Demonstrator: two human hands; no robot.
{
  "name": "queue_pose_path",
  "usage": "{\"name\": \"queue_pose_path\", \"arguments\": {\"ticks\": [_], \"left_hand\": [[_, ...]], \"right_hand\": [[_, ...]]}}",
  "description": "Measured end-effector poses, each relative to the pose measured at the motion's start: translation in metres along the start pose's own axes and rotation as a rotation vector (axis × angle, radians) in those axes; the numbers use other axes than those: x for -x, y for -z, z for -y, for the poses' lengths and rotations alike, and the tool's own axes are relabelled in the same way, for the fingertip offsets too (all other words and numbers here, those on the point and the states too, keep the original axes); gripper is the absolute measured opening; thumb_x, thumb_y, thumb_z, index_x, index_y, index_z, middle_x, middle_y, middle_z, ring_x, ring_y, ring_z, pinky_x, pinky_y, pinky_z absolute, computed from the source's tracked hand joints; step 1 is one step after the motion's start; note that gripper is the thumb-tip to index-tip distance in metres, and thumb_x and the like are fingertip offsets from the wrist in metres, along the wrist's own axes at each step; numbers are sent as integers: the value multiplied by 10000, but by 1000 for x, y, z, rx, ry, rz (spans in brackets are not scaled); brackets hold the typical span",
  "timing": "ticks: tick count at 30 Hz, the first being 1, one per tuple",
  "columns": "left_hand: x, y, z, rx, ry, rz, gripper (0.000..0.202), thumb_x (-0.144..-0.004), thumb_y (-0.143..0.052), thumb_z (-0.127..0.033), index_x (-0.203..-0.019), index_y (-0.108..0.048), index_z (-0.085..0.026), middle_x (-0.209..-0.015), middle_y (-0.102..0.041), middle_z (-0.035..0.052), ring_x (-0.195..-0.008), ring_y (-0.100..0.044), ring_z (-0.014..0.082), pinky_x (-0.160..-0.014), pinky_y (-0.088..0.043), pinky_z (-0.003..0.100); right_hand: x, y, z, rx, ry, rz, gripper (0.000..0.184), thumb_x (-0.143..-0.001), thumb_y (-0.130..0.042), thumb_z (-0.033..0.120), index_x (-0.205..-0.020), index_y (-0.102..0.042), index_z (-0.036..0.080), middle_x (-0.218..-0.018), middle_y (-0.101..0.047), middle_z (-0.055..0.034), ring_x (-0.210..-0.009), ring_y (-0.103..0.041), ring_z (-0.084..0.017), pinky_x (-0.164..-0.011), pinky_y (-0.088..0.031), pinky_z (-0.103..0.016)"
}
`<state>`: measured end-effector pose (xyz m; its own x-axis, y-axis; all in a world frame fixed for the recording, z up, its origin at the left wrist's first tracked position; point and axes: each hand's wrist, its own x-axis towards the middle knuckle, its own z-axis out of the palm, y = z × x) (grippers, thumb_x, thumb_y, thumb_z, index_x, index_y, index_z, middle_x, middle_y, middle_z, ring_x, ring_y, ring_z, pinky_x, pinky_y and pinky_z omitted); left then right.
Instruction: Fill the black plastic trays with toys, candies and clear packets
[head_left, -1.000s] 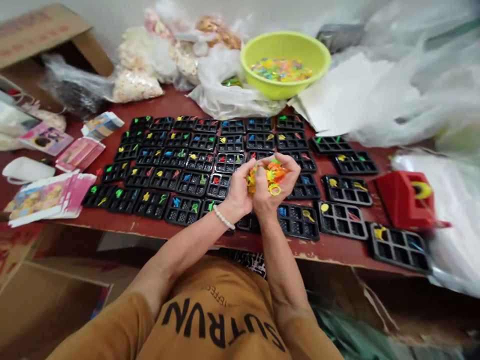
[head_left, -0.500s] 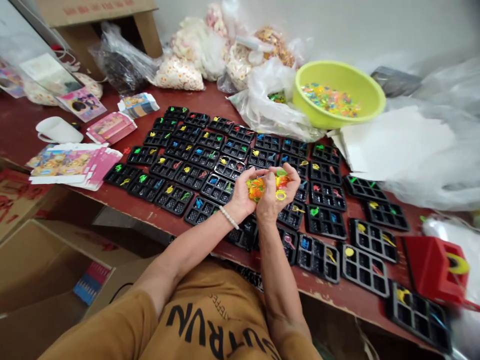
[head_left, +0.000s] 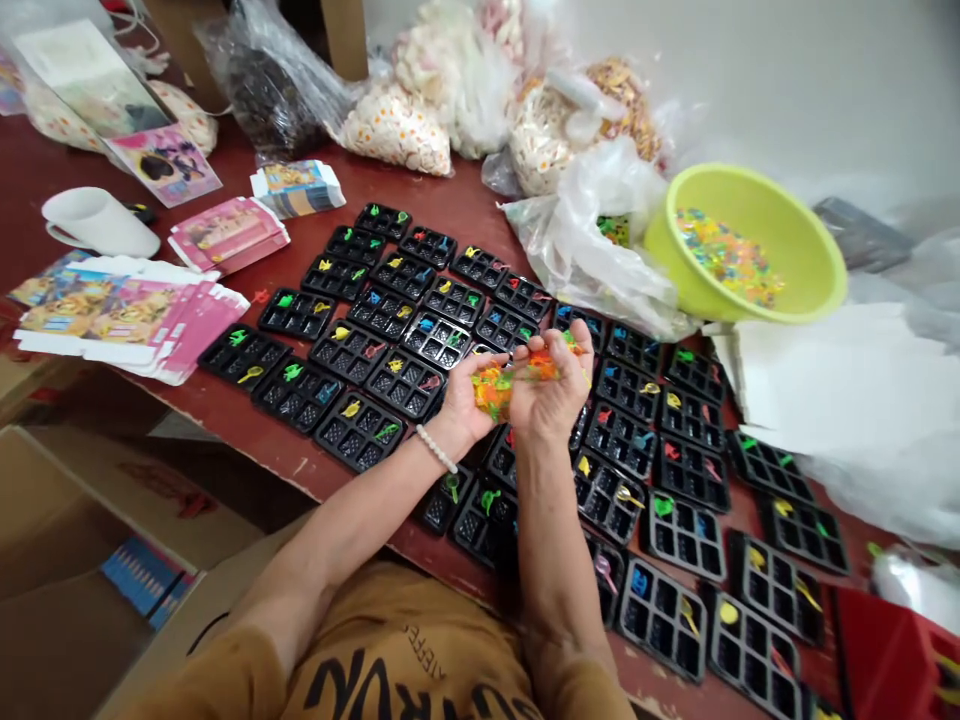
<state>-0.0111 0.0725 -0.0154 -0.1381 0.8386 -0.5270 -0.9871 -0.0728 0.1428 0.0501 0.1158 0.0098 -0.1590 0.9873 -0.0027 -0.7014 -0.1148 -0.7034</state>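
Note:
My left hand (head_left: 465,408), with a beaded bracelet (head_left: 436,449) at its wrist, is cupped around a heap of small bright plastic pieces (head_left: 491,392) in orange, yellow and green. Right beside it, my right hand (head_left: 553,392) curls its fingers around more of these pieces, mostly orange and red with some green. Both hands hover over rows of black compartment trays (head_left: 360,430). Many trays hold a coloured plastic piece in one or two compartments, such as a yellow spoon-like one (head_left: 689,616). My hands and forearms hide several trays.
A lime-green basin (head_left: 810,270) of small coloured pieces stands at the back right, next to an open plastic bag (head_left: 570,230). Filled bags (head_left: 397,130) line the wall. Left are a white mug (head_left: 101,222) and printed cards (head_left: 112,310); right, a red tape dispenser (head_left: 877,650).
The view has turned, so the basin and trays sit farther right and lower. My right hand has opened its palm upward somewhat; both hands still hold the plastic pieces.

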Motion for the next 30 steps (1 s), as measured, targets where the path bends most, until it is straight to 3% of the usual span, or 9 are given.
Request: {"name": "queue_pose_path", "arguments": {"ticks": [3,6,9,12,15,20,25,30], "left_hand": [[0,4,-24,-28,18,-10,126,-850,-596,-219,-822,-678,-128,-730,-690,72,-490,-624,168,-391,-415,227],[7,7,-53,-44,15,-19,107,-836,-615,-239,-854,-668,-148,-723,-675,61,-505,-640,195,-341,-362,206],[19,11,-82,-48,-36,-13,97,-826,-635,-239,-876,-670,-164,-747,-677,60,-549,-656,201,-349,-391,206],[38,17,-108,-52,-123,-31,89,-848,-629,-227,-879,-682,-163,-770,-673,63,-573,-650,197,-356,-412,211],[59,28,-130,-61,-215,-113,114,-876,-581,-189,-859,-688,-152,-799,-667,76,-601,-650,207,-359,-426,216],[83,53,-155,-69,-329,-308,210,-895,-482,-152,-846,-687,-150,-816,-651,88,-598,-620,209,-345,-418,211],[90,64,-164,-80,-356,-437,208,-865,-470,-134,-846,-674,-170,-819,-638,87,-589,-585,192,-338,-417,201],[91,64,-165,-72,-348,-461,189,-856,-475,-131,-824,-657,-175,-807,-623,87,-581,-566,181,-334,-420,196]], "right_hand": [[-26,-4,-7,81,-149,111,415,-747,-774,328,-1096,-553,284,-877,-619,50,-694,-595,-75,-555,-481,-190],[-68,-6,-14,272,-268,279,380,-768,-730,426,-1076,-569,273,-919,-625,10,-692,-575,-87,-511,-451,-199],[-119,-9,-29,421,-360,346,409,-697,-742,321,-1065,-578,253,-876,-614,27,-652,-545,-72,-488,-428,-181],[-166,-13,-50,539,-415,292,464,-645,-710,204,-1089,-579,227,-811,-611,53,-605,-538,-58,-453,-374,-155],[-201,-13,-69,692,-345,249,453,-652,-682,193,-1085,-552,223,-820,-652,49,-564,-521,-59,-419,-321,-153],[-231,-10,-87,810,-291,384,347,-655,-696,203,-974,-561,216,-787,-652,33,-545,-481,-63,-416,-313,-160],[-246,-6,-102,1053,-165,477,124,-722,-693,177,-815,-615,203,-624,-540,38,-525,-461,-76,-406,-322,-168],[-254,-3,-109,1225,-67,530,139,-724,-663,157,-856,-668,201,-649,-570,29,-536,-486,-87,-429,-352,-188]]}}
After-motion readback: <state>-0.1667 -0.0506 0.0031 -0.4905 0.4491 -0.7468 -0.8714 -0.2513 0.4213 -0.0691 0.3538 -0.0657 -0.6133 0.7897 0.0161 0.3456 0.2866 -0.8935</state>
